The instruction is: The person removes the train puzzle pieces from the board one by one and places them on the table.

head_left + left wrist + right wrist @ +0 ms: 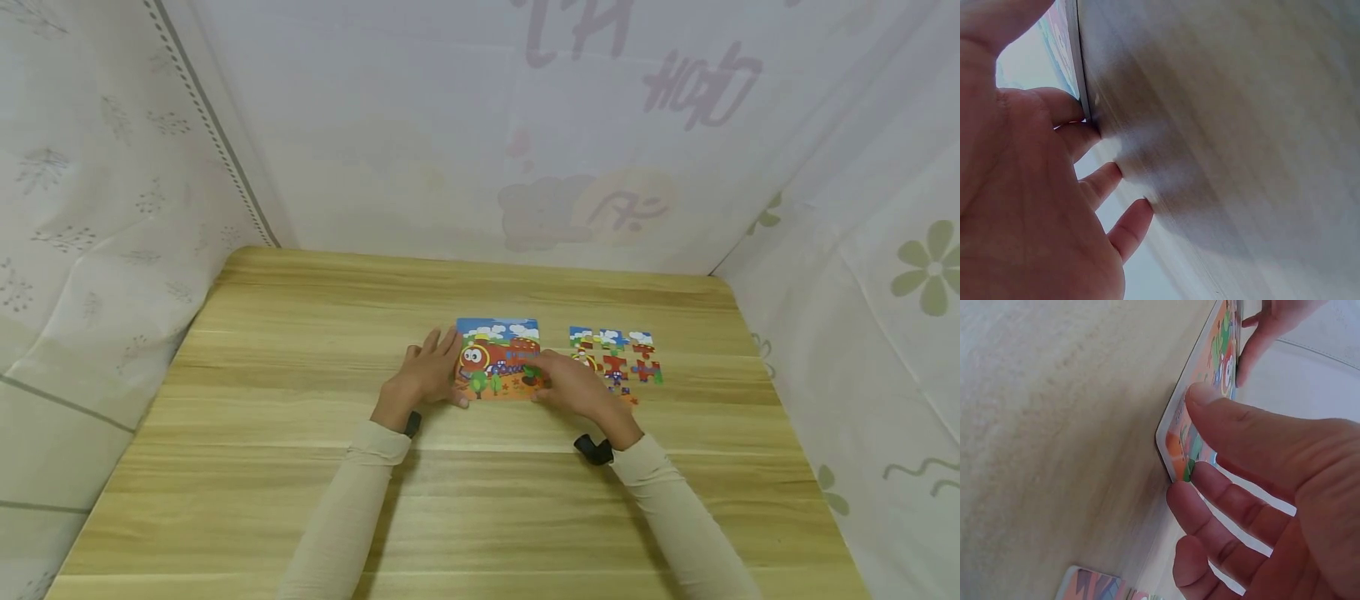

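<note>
A picture puzzle board (497, 360) with a red cartoon train, trees and clouds lies flat on the table. At its left edge rests my left hand (430, 372), fingers spread; in the left wrist view, the fingertips (1091, 134) touch the table and the board's side. My right hand (573, 385) grips the lower right corner of the board. In the right wrist view its thumb (1207, 397) lies over the front edge, and curled fingers (1191, 503) meet the right edge. Whether a loose piece sits under that hand is hidden.
Right of the board, several loose jigsaw pieces (613, 340) lie in rows, partly covered by the right hand. The wooden table (480, 517) meets a printed cloth backdrop (420, 150) at the back, with cloth at both sides. Each wrist wears a black strap.
</note>
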`<state>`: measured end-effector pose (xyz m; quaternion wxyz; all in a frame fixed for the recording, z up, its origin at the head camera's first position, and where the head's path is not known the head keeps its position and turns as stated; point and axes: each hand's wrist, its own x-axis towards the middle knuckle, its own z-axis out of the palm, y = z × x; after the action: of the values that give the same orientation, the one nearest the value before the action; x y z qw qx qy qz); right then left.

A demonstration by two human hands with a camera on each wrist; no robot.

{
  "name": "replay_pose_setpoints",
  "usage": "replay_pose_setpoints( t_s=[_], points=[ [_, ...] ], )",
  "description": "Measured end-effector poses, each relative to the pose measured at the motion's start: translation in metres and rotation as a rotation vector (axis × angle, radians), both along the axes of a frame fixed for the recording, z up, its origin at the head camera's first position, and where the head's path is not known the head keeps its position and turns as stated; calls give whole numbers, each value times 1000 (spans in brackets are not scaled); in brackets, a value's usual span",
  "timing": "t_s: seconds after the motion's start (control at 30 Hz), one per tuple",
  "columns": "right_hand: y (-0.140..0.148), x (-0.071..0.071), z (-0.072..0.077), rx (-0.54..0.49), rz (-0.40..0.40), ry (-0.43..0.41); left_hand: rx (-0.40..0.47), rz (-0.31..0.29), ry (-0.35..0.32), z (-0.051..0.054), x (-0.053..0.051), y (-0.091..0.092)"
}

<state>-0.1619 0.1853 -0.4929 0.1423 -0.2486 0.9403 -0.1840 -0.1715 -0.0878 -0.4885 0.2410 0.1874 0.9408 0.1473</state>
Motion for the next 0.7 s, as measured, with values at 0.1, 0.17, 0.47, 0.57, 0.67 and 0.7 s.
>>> replay_pose_setpoints(
  t_s=[0.1, 0.17, 0.47, 0.57, 0.67, 0.7],
  points=[
    [0, 1, -1, 10, 0, 6, -4, -2, 1, 1, 0, 0],
    [0, 1, -1, 12, -3, 8, -4, -2, 1, 1, 0, 0],
    [1, 2, -3, -69, -43, -6, -12, -2, 0, 0, -1, 1],
    [0, 2, -2, -127, -62, -9, -8, 0, 2, 0, 0, 1],
    [0, 1, -1, -172, -67, -2, -8, 2, 3, 1, 0, 1],
    [0, 1, -1, -184, -72, -4, -5, 3, 4, 1, 0, 0]
  ],
)
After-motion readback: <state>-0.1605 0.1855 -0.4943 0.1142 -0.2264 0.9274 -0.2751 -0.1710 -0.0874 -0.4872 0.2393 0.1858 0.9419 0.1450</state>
